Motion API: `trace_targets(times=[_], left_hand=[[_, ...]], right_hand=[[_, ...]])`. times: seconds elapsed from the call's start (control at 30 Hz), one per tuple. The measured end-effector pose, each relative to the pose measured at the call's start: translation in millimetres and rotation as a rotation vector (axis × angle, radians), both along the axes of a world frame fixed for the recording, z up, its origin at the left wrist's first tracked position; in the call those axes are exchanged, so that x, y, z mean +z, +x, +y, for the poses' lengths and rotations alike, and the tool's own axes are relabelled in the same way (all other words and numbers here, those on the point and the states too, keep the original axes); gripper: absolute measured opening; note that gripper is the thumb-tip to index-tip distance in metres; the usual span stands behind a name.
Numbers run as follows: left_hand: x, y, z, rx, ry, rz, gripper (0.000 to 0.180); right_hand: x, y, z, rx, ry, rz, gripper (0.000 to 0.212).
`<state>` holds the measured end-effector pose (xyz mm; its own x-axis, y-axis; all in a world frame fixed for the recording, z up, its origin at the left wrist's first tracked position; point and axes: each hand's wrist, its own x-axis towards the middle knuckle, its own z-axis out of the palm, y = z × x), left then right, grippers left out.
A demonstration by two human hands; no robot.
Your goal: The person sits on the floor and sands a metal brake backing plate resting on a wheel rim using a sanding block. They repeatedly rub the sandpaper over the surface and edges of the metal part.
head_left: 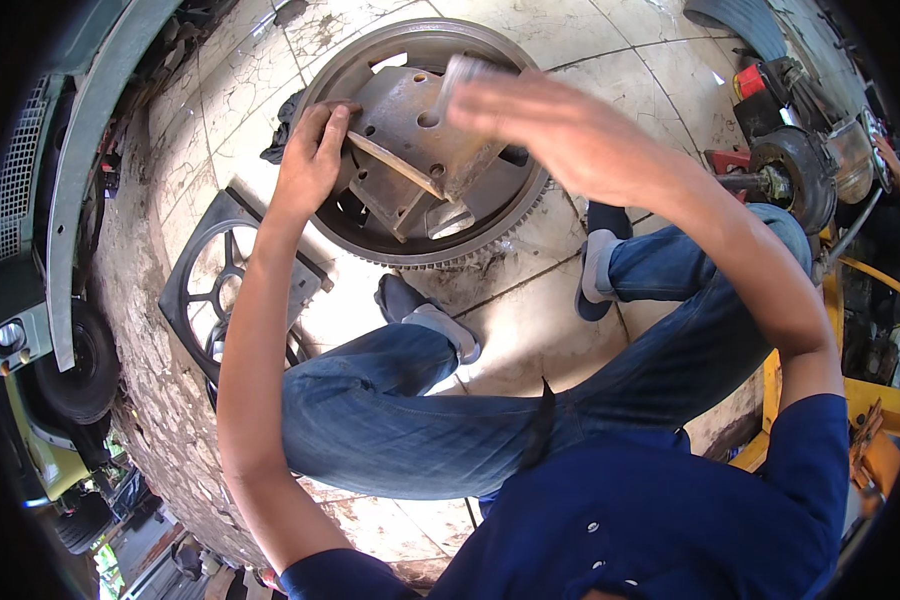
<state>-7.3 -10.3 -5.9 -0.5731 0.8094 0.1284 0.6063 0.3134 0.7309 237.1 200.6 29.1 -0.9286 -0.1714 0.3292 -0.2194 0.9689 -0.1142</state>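
A: Head cam: gripping what with the left hand?
B: Holding the edge of a rusty bracket lying on the toothed wheel.
A: Doing what with the right hand?
B: Blurring over the bracket tbh, leaving me unable to tell wide from narrow.

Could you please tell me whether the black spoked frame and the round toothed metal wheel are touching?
Apart: the head view shows a strip of pale tiled floor between the black spoked frame and the round toothed metal wheel.
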Motion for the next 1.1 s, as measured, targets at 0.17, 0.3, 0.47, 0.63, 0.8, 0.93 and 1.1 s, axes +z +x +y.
trace_targets(times=[0.17,0.3,0.47,0.63,0.8,0.93,1.1], left_hand=[[5,4,4,0.004,0.002,0.004,0.039],[5,4,2,0.011,0.008,0.013,0.039],[1,3,3,-0.012,0.024,-0.013,0.040],[7,5,0,0.019,-0.052,-0.024,0.044],[10,5,-2,0.020,-0.074,-0.026,0.045],[11,6,0,0.029,-0.096,-0.024,0.045],[6,2,-2,0.010,-0.068,-0.025,0.046]], right_hand=[[1,4,48,-0.327,0.139,-0.244,0.057],[15,4,29,-0.229,-0.057,-0.112,0.059],[-9,7,8,-0.078,-0.012,-0.191,0.058],[4,8,-14,-0.213,0.162,-0.256,0.059],[1,3,-18,-0.095,0.142,-0.203,0.057],[-4,2,-20,-0.246,0.228,-0.184,0.053],[2,5,-21,-0.135,0.110,-0.194,0.055]])
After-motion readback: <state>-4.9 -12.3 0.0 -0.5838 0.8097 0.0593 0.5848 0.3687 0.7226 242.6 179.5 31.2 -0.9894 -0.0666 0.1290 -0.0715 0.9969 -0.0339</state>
